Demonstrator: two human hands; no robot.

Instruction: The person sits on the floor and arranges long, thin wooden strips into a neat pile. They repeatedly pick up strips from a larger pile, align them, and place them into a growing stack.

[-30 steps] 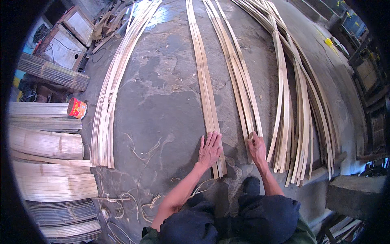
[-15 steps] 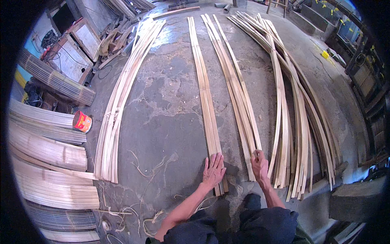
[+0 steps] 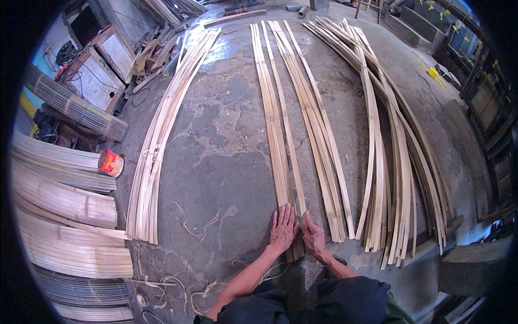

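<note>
Long, flat bamboo strips [image 3: 272, 124] lie side by side on the floor in front of me. My left hand [image 3: 283, 229] rests flat on their near ends, fingers stretched out. Just right of it, my right hand [image 3: 313, 236] pinches the near end of a single bamboo strip [image 3: 286, 132], which runs away from me with a narrow gap beside the group. Farther right lies another group of strips [image 3: 313, 116], apart from both hands.
A tied bundle of strips [image 3: 162, 129] lies at the left, and a crossed pile [image 3: 396, 162] at the right. Bamboo slat panels [image 3: 70, 243] line the left edge beside a red tin [image 3: 110, 163]. Loose fibre ties [image 3: 199, 229] lie near my left arm.
My right hand has moved left, bringing one strip from the right-hand group over beside the strips under my left hand. The left hand stays in nearly the same place.
</note>
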